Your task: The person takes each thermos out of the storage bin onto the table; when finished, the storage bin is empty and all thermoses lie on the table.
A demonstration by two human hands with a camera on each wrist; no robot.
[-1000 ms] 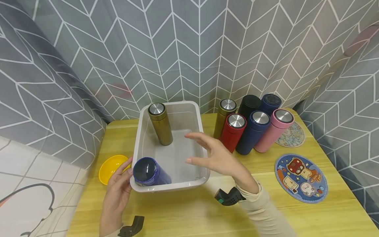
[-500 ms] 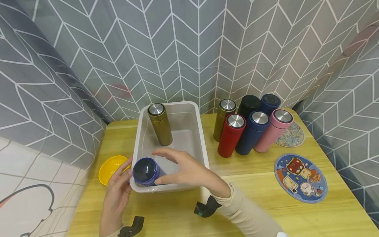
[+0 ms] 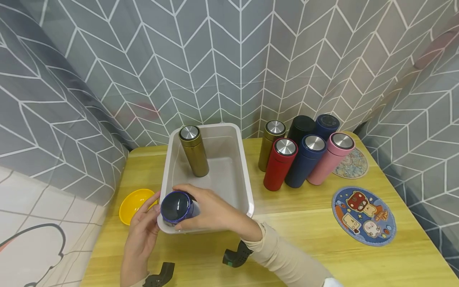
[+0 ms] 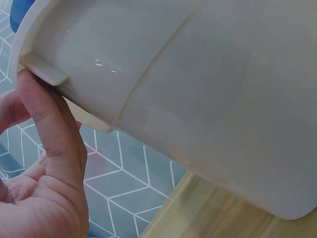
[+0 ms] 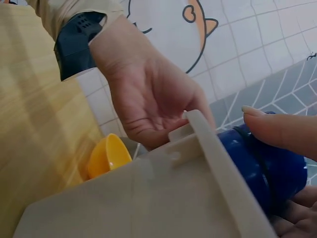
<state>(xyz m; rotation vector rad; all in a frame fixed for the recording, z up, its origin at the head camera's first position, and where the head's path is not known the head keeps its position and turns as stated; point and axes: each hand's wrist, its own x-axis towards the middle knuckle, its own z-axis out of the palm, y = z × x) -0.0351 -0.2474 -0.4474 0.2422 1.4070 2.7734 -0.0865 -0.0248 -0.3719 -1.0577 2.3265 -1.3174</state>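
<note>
In the head view, a light grey plastic bin (image 3: 206,230) sits on the wooden table. A shiny blue thermos (image 3: 191,209) with a dark lid stands tilted in its near left corner. My right hand (image 3: 211,209) holds this thermos near the top, thumb on the near side and fingers on the far side. In the right wrist view, the blue thermos (image 5: 267,166) sticks out above the bin's rim. My left hand (image 3: 143,225) grips the bin's left rim by the near corner; the left wrist view shows a finger (image 4: 49,119) under the rim. A gold thermos (image 3: 196,155) stands inside the bin, farther back.
Right of the bin stand several thermoses: gold (image 3: 267,147), red (image 3: 279,167), black (image 3: 302,127), navy (image 3: 305,163) and pink (image 3: 330,159), plus another dark blue one (image 3: 327,124). A yellow bowl (image 3: 130,203) is at left. Two round mats, one blue (image 3: 363,215), lie at right.
My right hand has moved left across the bin and closed around the top of the blue thermos. The left hand stays at the rim.
</note>
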